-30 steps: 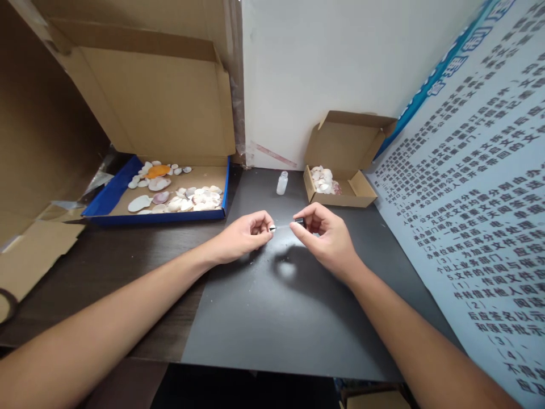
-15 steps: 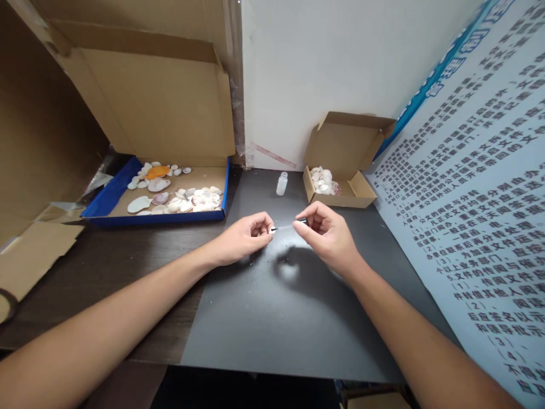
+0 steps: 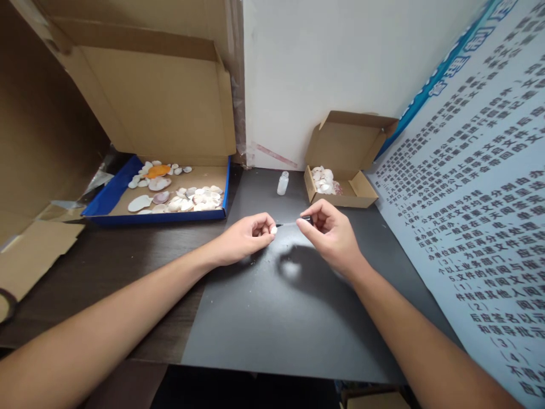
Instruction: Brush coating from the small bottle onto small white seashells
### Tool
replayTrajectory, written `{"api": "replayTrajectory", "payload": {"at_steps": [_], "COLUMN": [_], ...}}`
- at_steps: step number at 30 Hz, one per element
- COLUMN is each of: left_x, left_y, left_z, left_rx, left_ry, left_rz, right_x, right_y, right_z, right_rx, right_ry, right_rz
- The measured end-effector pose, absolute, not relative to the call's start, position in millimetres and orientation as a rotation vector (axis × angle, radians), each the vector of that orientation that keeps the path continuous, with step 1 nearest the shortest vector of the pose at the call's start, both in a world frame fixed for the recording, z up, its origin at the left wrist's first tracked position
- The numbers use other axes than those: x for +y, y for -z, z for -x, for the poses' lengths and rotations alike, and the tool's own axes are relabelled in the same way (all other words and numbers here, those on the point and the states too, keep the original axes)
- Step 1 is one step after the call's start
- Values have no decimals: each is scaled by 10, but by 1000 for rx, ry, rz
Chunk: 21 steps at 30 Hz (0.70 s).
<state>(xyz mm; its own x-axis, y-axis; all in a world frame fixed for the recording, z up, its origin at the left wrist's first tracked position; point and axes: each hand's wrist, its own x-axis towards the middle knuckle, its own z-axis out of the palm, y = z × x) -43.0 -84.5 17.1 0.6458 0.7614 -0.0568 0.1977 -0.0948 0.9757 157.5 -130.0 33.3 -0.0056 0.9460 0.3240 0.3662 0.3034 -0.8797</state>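
Observation:
A small white shell (image 3: 273, 230) is pinched between the thumb and fingers of my left hand (image 3: 247, 237). My right hand (image 3: 330, 233) grips a brush by its black cap (image 3: 307, 219); the thin clear stem points left, and its dark tip (image 3: 280, 225) is close beside the shell. Whether tip and shell touch is too small to tell. Behind both hands, a small open bottle (image 3: 283, 183) with whitish contents stands upright on the dark grey mat (image 3: 272, 318).
On the left stands an open blue-edged cardboard box (image 3: 155, 219) with sorted shells and an orange one. A smaller open carton (image 3: 344, 200) of shells sits at the back right. A printed poster (image 3: 477, 187) borders the right side; a white wall panel (image 3: 319, 62) rises behind.
The brush in my right hand has drawn slightly right, its tip shifting from over the shell to its edge. My left hand has hardly moved.

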Motion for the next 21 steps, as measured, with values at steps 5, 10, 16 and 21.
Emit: {"api": "replayTrajectory", "payload": {"at_steps": [5,10,16,21], "left_x": [-846,-869,-861,-827], "left_y": [-177,-226,-234,-181], "left_z": [430,421,419,427], "left_rx": [800,838,862,815], "left_ry": [-572,-576,-582,-584], "left_rz": [-1635,-1621,-1566,-1497], "right_x": [-1295,-1299,-1306,-1295], "right_y": [-306,-298,-324,-328], "right_z": [-1575,-1576,-1591,-1605], "right_rx": [-1625,-1605,-1602,-1613], "right_ry": [-715,-761,-640,-717], "right_rz": [1254,1199,1246,1211]}}
